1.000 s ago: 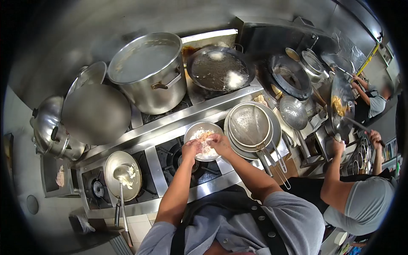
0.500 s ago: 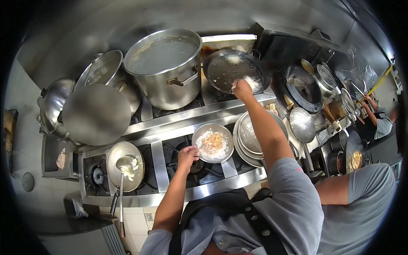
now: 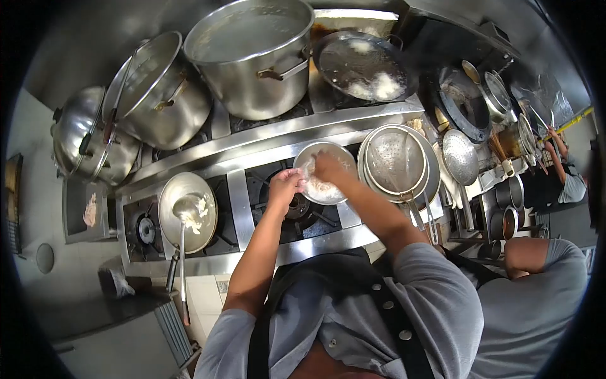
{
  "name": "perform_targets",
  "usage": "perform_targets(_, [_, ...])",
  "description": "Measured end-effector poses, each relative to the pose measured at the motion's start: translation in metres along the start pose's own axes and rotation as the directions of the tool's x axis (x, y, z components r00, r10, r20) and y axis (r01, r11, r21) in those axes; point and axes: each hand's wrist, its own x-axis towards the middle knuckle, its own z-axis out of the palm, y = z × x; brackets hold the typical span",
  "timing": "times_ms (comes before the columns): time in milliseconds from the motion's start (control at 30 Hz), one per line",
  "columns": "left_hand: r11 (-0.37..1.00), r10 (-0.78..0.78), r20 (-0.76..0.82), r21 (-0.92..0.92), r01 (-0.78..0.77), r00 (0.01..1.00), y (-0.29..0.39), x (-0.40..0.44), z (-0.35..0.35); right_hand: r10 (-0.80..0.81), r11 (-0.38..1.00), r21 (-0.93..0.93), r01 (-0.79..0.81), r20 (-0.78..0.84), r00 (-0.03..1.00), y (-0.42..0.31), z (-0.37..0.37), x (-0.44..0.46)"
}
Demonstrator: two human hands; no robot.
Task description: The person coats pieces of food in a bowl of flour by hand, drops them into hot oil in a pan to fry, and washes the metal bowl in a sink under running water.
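Note:
A metal bowl [image 3: 346, 155] with white powder and pieces in it sits at the stove's edge. My right hand [image 3: 331, 167] is over the bowl, smeared by motion, so its fingers cannot be told. At the bowl's left rim is my left hand [image 3: 288, 184], its fingers closed together; what they hold, if anything, is too small to name. Farther back, a dark wok [image 3: 338, 60] holds bubbling oil with pale, foamy pieces [image 3: 382, 87] floating in it.
A pan [image 3: 167, 205] with a ladle rests at the left. Large pots [image 3: 252, 88] stand behind. Nested strainers [image 3: 396, 158] sit right of the bowl, near a perforated skimmer [image 3: 460, 158]. A co-worker's sleeve [image 3: 565, 262] is close on my right; another person stands farther back.
My right hand reached from the bowl to the wok's oil and has come back over the bowl. The view has shifted, and more pale foam shows in the wok.

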Motion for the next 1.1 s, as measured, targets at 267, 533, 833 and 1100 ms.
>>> perform_targets(267, [0.998, -0.023, 0.089, 0.067, 0.017, 0.996, -0.009, 0.007, 0.004, -0.037, 0.995, -0.086, 0.040, 0.039, 0.999, 0.007, 0.019, -0.024])
perform_targets(533, [0.982, -0.117, 0.057, 0.157, 0.107, 0.992, -0.030, 0.016, 0.002, 0.132, 0.982, -0.127, -0.143, -0.090, 0.987, 0.008, 0.000, -0.050])
perform_targets(833, [0.991, -0.135, 0.002, -0.003, 0.135, 0.991, -0.067, 0.007, -0.003, 0.341, 0.906, 0.243, -0.346, 0.066, 0.938, 0.012, -0.006, -0.041])
perform_targets(1100, [0.996, -0.077, 0.056, 0.051, 0.074, 0.995, -0.063, 0.014, -0.005, 0.095, 0.992, 0.094, -0.081, -0.150, 0.984, 0.029, 0.028, -0.042])
